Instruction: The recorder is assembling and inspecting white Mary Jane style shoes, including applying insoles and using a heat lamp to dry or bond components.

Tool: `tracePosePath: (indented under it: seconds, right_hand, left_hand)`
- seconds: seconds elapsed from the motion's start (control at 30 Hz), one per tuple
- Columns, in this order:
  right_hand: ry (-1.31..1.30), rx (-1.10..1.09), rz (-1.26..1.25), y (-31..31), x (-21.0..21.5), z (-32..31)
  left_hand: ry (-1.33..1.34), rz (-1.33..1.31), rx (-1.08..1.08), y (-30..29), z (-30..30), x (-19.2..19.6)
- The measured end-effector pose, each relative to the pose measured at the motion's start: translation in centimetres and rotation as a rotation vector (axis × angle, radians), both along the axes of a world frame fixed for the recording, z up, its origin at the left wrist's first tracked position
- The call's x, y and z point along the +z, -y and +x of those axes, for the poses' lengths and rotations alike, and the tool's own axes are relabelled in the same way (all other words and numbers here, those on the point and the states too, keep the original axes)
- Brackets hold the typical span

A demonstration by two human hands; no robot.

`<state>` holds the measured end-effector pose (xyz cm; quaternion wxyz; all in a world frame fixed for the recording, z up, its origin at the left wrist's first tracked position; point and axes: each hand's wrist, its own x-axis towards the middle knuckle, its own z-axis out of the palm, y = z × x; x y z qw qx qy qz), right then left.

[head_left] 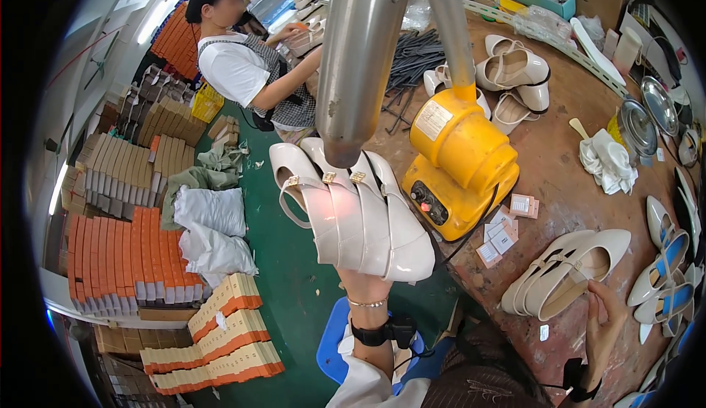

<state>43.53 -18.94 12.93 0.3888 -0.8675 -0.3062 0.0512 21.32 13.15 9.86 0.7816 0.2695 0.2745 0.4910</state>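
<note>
My left hand (362,287) is raised and holds up a fanned stack of several glossy cream strap shoes (349,220) with pointed toes and small buckles. The shoes hide most of its fingers. Right above them ends a metal blower pipe (360,69), and a reddish glow falls on one shoe. On the table at the right, my right hand (607,320) pinches with thumb and finger at the side of a cream shoe (577,275), by its strap. More cream shoes stand close against that one.
A yellow blower machine (460,161) with a cord stands on the brown table. Cream shoes (515,69), dark rods (415,62), small cards (504,235), and a white cloth (609,159) lie around it. A co-worker (246,62) works at the far left, beside stacked shoeboxes (110,250).
</note>
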Motion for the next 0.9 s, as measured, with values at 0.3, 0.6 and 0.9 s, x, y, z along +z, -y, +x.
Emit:
tracePosePath:
  seconds: [0.3,0.6,0.9]
  right_hand:
    - [-0.026,-0.011,0.019,0.0,-0.3,0.3]
    - [-0.076,-0.034,0.016,0.4,-0.3,0.2]
    - [-0.015,-0.092,0.003,1.4,-1.1,0.7]
  left_hand:
    - [0.187,0.015,0.112,-0.4,1.6,1.7]
    - [0.366,0.069,0.129,-0.9,2.4,2.4]
    - [0.207,-0.001,0.048,3.0,-2.6,-1.3]
